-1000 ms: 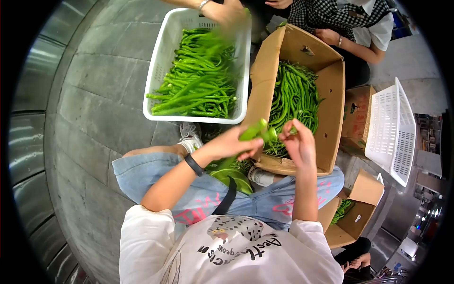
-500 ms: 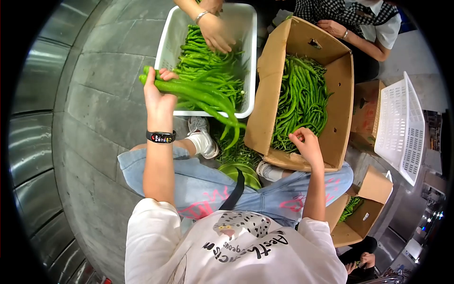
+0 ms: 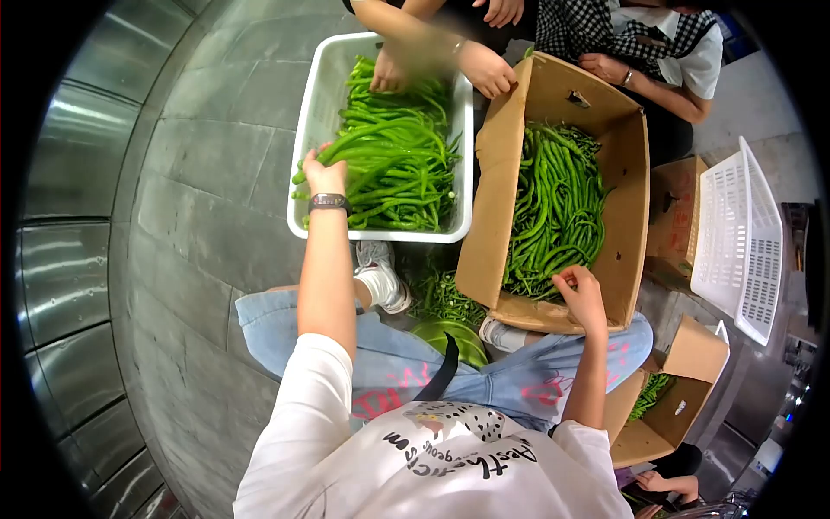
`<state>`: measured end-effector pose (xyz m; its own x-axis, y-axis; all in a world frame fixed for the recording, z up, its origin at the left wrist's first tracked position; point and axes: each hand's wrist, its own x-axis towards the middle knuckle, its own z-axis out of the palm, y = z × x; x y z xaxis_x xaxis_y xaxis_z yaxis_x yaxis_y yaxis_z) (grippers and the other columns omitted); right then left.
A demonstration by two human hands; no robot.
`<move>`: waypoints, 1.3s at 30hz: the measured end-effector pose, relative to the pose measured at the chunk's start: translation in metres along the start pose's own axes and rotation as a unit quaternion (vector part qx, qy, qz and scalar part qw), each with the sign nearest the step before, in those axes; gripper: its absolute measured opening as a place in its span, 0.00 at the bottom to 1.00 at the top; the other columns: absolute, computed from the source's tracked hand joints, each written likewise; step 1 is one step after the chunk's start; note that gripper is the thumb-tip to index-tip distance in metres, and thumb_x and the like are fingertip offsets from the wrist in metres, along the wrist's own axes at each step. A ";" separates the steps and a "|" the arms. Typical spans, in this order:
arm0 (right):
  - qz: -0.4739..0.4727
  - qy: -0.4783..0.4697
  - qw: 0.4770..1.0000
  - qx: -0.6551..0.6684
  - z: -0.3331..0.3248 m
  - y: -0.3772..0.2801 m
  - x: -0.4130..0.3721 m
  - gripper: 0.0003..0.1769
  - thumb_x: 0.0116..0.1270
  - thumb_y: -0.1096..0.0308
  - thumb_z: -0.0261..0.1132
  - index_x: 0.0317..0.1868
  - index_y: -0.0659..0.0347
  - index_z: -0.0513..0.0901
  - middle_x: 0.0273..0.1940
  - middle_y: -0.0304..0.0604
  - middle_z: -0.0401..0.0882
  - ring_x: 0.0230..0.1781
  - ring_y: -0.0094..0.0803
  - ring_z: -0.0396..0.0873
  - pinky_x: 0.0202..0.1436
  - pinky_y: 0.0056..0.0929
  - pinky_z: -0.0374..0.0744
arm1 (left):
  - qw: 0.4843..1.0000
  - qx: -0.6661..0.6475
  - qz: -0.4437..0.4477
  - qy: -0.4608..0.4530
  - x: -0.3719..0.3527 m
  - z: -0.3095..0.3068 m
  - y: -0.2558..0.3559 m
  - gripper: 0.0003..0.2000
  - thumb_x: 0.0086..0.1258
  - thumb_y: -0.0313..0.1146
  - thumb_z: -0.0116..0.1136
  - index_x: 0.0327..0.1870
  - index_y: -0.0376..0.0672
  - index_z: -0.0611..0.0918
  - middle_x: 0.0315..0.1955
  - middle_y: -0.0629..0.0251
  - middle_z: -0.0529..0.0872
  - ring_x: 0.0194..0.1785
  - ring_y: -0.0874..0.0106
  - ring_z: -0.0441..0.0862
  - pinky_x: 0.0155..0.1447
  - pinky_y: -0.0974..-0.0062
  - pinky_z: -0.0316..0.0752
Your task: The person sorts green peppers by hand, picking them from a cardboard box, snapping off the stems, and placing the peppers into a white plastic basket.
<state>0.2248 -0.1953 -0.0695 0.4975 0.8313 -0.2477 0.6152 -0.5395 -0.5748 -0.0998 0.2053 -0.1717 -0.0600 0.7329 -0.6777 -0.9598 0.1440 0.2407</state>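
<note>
Long green chili peppers (image 3: 389, 143) lie in a white plastic basket (image 3: 468, 173) at the upper middle. At its left side, my left hand (image 3: 326, 176), with a dark band on the wrist, is closed round the stem ends of a bunch of peppers, whose tips spread right over the others. My right hand (image 3: 583, 298) is over the near end of a cardboard box (image 3: 484, 208) holding more green chili peppers (image 3: 558, 199). Its fingers are curled in a pinch close to these peppers; whatever is between them is hidden.
Another person's hand (image 3: 387, 73) reaches into the basket's far end; a second hand (image 3: 488, 69) touches the box rim. Someone in a checked vest sits behind the box. A green bowl (image 3: 454, 342) and pepper scraps (image 3: 450, 298) lie between my feet. White crate (image 3: 735, 242) at right.
My left hand has brought its bunch from above the basket's near left corner down among the peppers inside. A co-worker's hand has moved onto the box rim. My right hand stays over the box.
</note>
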 end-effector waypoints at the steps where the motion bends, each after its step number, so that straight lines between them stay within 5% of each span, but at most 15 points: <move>1: 0.013 0.000 1.000 0.006 -0.003 0.005 -0.001 0.13 0.59 0.62 0.67 0.31 0.65 0.79 0.30 0.48 0.77 0.32 0.39 0.74 0.39 0.35 0.73 | 1.000 0.008 -0.012 -0.002 0.001 0.005 -0.006 0.14 0.70 0.38 0.41 0.32 0.36 0.74 0.39 0.50 0.77 0.49 0.57 0.72 0.63 0.54 0.65; 7: 0.076 0.010 0.997 0.013 -0.012 0.042 -0.005 0.12 0.58 0.63 0.69 0.31 0.65 0.79 0.29 0.47 0.77 0.30 0.35 0.75 0.37 0.32 0.75 | 0.997 0.061 -0.007 -0.041 0.073 0.021 -0.036 0.07 0.61 0.29 0.43 0.33 0.36 0.74 0.34 0.53 0.80 0.41 0.60 0.75 0.58 0.61 0.69; 13: 0.104 -0.003 0.994 0.031 -0.010 0.046 0.010 0.10 0.60 0.67 0.68 0.32 0.66 0.79 0.28 0.46 0.80 0.27 0.30 0.78 0.35 0.27 0.77 | 0.999 0.048 -0.025 0.002 0.163 -0.017 -0.056 0.05 0.63 0.30 0.46 0.33 0.38 0.71 0.30 0.59 0.77 0.36 0.63 0.74 0.50 0.61 0.73; 18: 0.095 -0.033 0.994 0.049 -0.001 0.040 0.051 0.12 0.60 0.65 0.68 0.33 0.68 0.80 0.27 0.45 0.82 0.27 0.28 0.79 0.35 0.26 0.78 | 0.958 0.273 -0.056 0.068 0.169 -0.043 -0.057 0.26 0.64 0.35 0.57 0.63 0.37 0.67 0.61 0.50 0.71 0.60 0.53 0.72 0.66 0.49 0.61; 19: 0.096 -0.040 0.993 0.048 0.000 0.040 0.061 0.13 0.60 0.64 0.68 0.33 0.68 0.80 0.27 0.45 0.82 0.27 0.28 0.79 0.35 0.26 0.78 | 0.935 0.332 -0.018 0.124 0.152 -0.032 -0.060 0.29 0.62 0.35 0.59 0.63 0.36 0.66 0.61 0.50 0.71 0.60 0.53 0.71 0.67 0.48 0.58; 21: 0.105 -0.042 0.993 0.037 0.008 0.050 0.081 0.14 0.60 0.62 0.68 0.33 0.68 0.80 0.27 0.46 0.82 0.28 0.29 0.80 0.36 0.27 0.78 | 0.951 0.301 -0.039 0.065 0.156 -0.029 -0.057 0.28 0.62 0.34 0.59 0.63 0.36 0.66 0.61 0.49 0.70 0.60 0.54 0.71 0.67 0.49 0.58; 22: 0.108 -0.043 0.993 0.032 0.010 0.054 0.088 0.15 0.60 0.61 0.68 0.34 0.68 0.80 0.28 0.46 0.82 0.28 0.29 0.80 0.37 0.27 0.78 | 0.948 0.298 -0.042 0.101 0.157 -0.023 -0.058 0.17 0.69 0.36 0.50 0.54 0.36 0.76 0.56 0.53 0.78 0.59 0.56 0.74 0.67 0.54 0.60; 25: 0.134 -0.053 0.990 -0.015 0.010 0.060 0.104 0.16 0.59 0.59 0.68 0.34 0.67 0.81 0.28 0.46 0.82 0.29 0.32 0.81 0.38 0.29 0.78 | 0.965 0.261 -0.013 0.035 0.120 -0.003 -0.056 0.18 0.65 0.32 0.47 0.54 0.32 0.73 0.53 0.49 0.77 0.56 0.52 0.75 0.63 0.48 0.65; 29: 0.051 -0.048 0.993 -0.092 0.021 0.057 0.109 0.11 0.57 0.65 0.66 0.35 0.65 0.80 0.31 0.50 0.83 0.35 0.43 0.83 0.40 0.37 0.79 | 0.974 0.221 -0.024 0.049 0.146 -0.008 -0.039 0.15 0.65 0.30 0.44 0.49 0.31 0.74 0.50 0.51 0.79 0.55 0.55 0.75 0.64 0.52 0.65; 32: -0.049 -0.068 0.989 -0.122 0.058 0.057 0.115 0.10 0.51 0.73 0.62 0.36 0.63 0.79 0.38 0.53 0.80 0.40 0.49 0.80 0.41 0.42 0.78 | 0.913 0.376 0.089 0.132 0.088 0.016 -0.046 0.17 0.63 0.31 0.51 0.51 0.31 0.73 0.53 0.52 0.77 0.56 0.59 0.74 0.62 0.58 0.67; 35: -0.197 -0.087 0.930 -0.299 0.102 0.051 0.123 0.11 0.50 0.73 0.61 0.37 0.60 0.80 0.43 0.47 0.77 0.49 0.44 0.74 0.44 0.41 0.78 | 0.811 0.539 0.219 0.060 0.037 0.019 -0.056 0.24 0.57 0.31 0.59 0.54 0.33 0.70 0.55 0.53 0.74 0.54 0.61 0.73 0.58 0.63 0.68; 36: -0.205 -0.126 0.891 -0.385 0.112 0.046 0.123 0.11 0.53 0.70 0.61 0.38 0.56 0.81 0.43 0.41 0.75 0.54 0.38 0.68 0.48 0.41 0.74 | 0.820 0.533 0.202 0.043 0.040 0.012 -0.055 0.23 0.57 0.28 0.60 0.55 0.38 0.71 0.56 0.58 0.71 0.61 0.65 0.64 0.62 0.58 0.61; 38: -0.254 -0.115 0.845 -0.455 0.132 0.057 0.131 0.11 0.58 0.67 0.58 0.41 0.54 0.83 0.45 0.39 0.76 0.56 0.36 0.67 0.53 0.45 0.70 | 0.837 0.529 0.135 -0.048 -0.039 0.023 -0.065 0.18 0.58 0.27 0.59 0.50 0.40 0.72 0.43 0.65 0.72 0.47 0.73 0.67 0.54 0.65 0.63; 39: -0.265 -0.104 0.825 -0.489 0.136 0.064 0.136 0.11 0.59 0.67 0.57 0.41 0.53 0.83 0.46 0.38 0.76 0.56 0.35 0.66 0.54 0.46 0.69 | 0.835 0.525 0.132 -0.093 -0.064 0.016 -0.068 0.20 0.59 0.27 0.59 0.53 0.41 0.70 0.43 0.66 0.73 0.49 0.74 0.68 0.57 0.63 0.64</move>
<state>0.2489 -0.0985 -0.2467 -0.0526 0.9351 -0.3504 0.9623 0.1413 0.2326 -0.0259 0.1597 -0.1338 -0.0936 0.9078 -0.4087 -0.1438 0.3939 0.9078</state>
